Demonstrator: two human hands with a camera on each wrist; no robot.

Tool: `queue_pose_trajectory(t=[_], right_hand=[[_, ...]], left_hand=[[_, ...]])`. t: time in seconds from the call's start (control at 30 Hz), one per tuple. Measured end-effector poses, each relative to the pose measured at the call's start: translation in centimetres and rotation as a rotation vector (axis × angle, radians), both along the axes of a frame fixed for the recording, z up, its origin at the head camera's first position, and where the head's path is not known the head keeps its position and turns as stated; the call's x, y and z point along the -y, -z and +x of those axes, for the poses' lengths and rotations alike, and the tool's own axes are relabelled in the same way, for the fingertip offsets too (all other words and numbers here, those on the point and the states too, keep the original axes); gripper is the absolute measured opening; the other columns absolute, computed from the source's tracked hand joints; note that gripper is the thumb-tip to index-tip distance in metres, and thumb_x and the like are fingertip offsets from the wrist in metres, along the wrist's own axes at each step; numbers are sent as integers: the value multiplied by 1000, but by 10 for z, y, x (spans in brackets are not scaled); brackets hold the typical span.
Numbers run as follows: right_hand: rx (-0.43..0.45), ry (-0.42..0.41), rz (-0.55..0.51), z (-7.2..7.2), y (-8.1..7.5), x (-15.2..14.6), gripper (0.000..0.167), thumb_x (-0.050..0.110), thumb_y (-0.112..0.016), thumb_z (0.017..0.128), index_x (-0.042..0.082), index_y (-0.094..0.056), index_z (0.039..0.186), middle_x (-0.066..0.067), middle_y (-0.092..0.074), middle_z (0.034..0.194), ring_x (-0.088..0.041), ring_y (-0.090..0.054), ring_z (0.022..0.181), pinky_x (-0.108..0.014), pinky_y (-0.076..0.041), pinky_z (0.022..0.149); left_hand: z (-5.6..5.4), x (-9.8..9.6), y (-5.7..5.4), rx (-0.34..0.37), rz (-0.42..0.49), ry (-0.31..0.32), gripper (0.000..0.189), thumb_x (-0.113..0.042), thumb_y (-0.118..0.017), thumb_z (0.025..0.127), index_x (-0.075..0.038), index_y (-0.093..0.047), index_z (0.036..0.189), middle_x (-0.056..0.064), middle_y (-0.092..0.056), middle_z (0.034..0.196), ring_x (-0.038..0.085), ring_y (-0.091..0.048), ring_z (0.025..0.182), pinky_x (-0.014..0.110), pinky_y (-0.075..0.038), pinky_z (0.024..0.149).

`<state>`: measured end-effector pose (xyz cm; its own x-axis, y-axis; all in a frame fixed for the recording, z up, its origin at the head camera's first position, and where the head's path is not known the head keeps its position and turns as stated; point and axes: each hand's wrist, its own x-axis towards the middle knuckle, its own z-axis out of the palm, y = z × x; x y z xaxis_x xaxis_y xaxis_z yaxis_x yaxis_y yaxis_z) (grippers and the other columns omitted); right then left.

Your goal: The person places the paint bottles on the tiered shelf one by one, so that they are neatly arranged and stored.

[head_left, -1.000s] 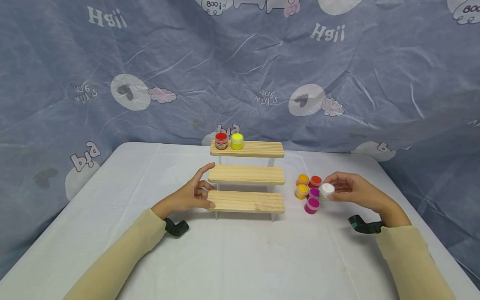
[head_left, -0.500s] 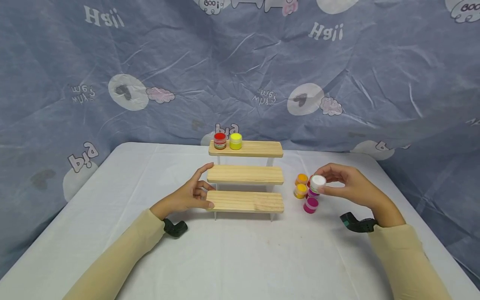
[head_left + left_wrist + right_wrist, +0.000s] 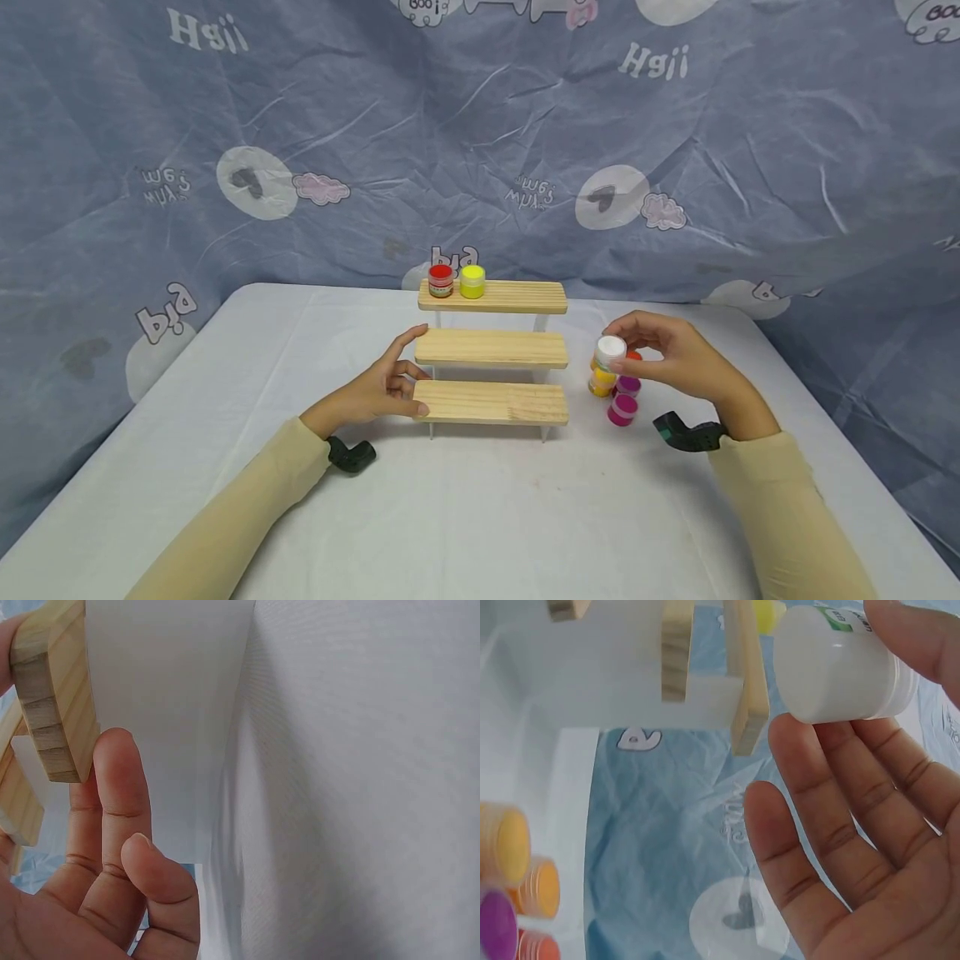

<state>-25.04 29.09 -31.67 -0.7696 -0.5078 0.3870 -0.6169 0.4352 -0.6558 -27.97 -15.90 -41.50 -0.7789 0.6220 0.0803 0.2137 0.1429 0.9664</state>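
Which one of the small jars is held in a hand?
The white jar, gripped by the right hand; the other jars are coloured and stand on the table or top shelf.

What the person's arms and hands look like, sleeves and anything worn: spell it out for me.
Both arms wear long, plain beige sleeves, loosely creased. Each wrist carries a small, curved black gadget; the right one shows a little green patch. The left hand and right hand are bare, with no gloves or rings visible. No cables show.
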Motion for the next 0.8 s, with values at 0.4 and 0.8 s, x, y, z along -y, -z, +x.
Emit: queue_pose_trajectory(t=[0.4,0.8], right_hand=[[32,-17,-69,-12,-5,32,30,-7,-82,90,-5,-72,119,-3,-73,109,-13,-69,96,-19,-56,91],[63,42,-123,-32,-7,65,32,-6,-80,93,-8,-70,124,-16,-72,111,-13,-69,97,-20,-55,90]], left_hand=[[0,0,0,-1,-1,4,122,-3,-85,90,-26,-1,175,23,-61,128,18,-63,83,26,-49,71],[-1,1,0,6,5,4,122,-4,-85,90,-26,-1,175,23,-61,126,18,-63,83,26,-48,71]])
